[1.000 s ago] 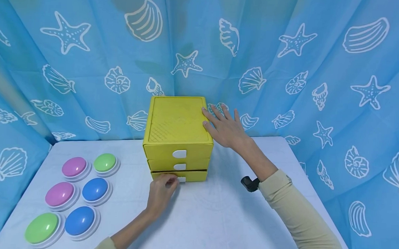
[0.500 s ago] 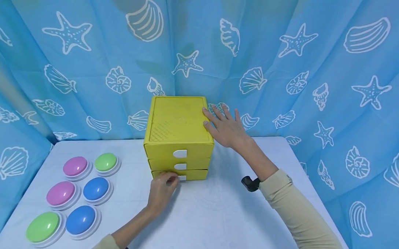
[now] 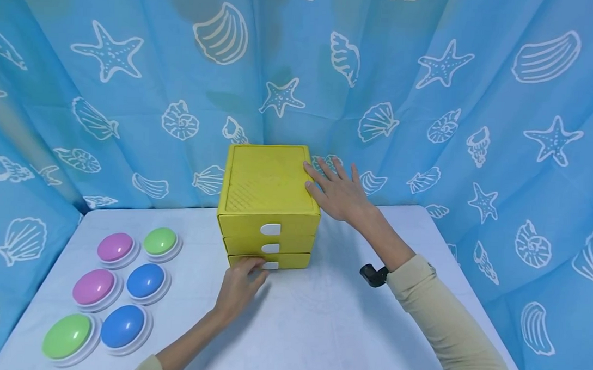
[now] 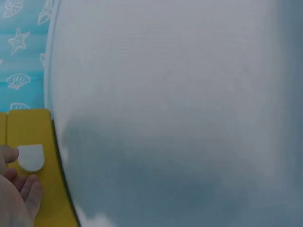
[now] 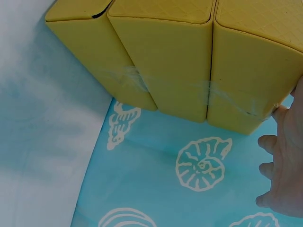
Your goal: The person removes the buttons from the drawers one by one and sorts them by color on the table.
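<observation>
A yellow three-drawer box (image 3: 269, 178) stands near the back of the white table, each drawer front bearing a white tab. My left hand (image 3: 239, 286) is at the bottom drawer (image 3: 294, 260), its fingers touching the front just left of the white tab (image 3: 271, 266). In the left wrist view, the thumb and loosely bent fingers (image 4: 32, 194) are apart beside the tab (image 4: 32, 157). My right hand (image 3: 340, 194) rests with spread, straight fingers against the top right edge of the box. The right wrist view shows that hand (image 5: 286, 161) beside the box's side wall (image 5: 165, 66).
Several push-button lights stand at the left of the table: pink (image 3: 115, 247), green (image 3: 159, 240) and blue (image 3: 145, 280) domes on white bases. Behind the box hangs a blue curtain (image 3: 301, 60) with white shells and starfish. The white tabletop (image 3: 331, 328) extends in front.
The dark gap above the bottom drawer has closed as the drawer went in. My left thumb and fingers have parted. The right hand has stayed on the box.
</observation>
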Motion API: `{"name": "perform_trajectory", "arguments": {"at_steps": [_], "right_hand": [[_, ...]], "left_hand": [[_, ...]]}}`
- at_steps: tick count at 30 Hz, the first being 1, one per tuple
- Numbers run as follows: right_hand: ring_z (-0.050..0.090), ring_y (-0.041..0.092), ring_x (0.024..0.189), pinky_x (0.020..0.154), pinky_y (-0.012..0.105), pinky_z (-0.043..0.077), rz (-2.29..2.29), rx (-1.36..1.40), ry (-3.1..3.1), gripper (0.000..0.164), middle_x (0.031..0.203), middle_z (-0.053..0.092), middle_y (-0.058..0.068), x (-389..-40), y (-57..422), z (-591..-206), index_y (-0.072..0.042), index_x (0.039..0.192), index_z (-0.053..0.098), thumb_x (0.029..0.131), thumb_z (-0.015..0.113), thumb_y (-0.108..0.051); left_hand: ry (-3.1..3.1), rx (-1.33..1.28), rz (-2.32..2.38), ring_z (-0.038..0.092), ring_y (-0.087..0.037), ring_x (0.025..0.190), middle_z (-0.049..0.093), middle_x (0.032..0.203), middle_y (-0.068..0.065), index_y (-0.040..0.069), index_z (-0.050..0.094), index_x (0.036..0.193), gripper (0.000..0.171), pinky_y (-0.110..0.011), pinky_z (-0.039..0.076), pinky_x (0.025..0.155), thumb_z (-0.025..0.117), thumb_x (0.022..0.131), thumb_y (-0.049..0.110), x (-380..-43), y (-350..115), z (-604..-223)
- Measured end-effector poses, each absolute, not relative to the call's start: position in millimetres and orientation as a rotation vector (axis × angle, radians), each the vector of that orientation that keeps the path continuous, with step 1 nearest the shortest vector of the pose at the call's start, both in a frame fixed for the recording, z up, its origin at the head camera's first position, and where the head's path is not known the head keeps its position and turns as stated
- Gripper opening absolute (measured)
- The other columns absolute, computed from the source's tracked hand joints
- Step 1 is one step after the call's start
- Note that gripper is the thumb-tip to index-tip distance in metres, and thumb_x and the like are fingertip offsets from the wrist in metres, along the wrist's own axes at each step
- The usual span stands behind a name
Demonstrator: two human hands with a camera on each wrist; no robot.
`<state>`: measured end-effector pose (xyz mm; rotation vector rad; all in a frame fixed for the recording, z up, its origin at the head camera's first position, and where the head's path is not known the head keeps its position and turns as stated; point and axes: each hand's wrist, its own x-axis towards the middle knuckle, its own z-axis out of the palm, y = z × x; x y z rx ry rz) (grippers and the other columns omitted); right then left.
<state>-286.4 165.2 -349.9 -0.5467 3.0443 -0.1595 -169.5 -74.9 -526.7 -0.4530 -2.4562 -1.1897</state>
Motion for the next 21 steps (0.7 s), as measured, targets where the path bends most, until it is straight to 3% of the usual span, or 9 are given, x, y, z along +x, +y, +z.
{"name": "perform_trajectory", "arguments": {"at_steps": [12,21], "right_hand": [[-0.011,0.029,0.15,0.116,0.061,-0.011,-0.127,-0.571,3.063,0.063,0.167,0.005,0.003,-286,170,-348,-0.031,0.161,0.01,0.105,0.018,-0.058],[-0.008,0.031,0.151,0.117,0.061,-0.009,-0.154,-0.589,3.072,0.062,0.167,0.007,0.003,-285,176,-350,-0.029,0.161,0.016,0.106,0.021,-0.057]], "left_hand": [[-2.633,-0.386,-1.114,0.066,-0.026,0.103,0.069,0.114,-0.009,0.005,0.068,0.121,0.036,-0.042,0.058,0.087,0.079,0.087,0.012,-157,-112,-462],[-2.683,-0.43,-0.894,0.056,-0.035,0.123,0.063,0.131,-0.015,0.007,0.063,0.131,0.042,-0.055,0.049,0.098,0.073,0.094,0.022,-151,-151,-411]]}}
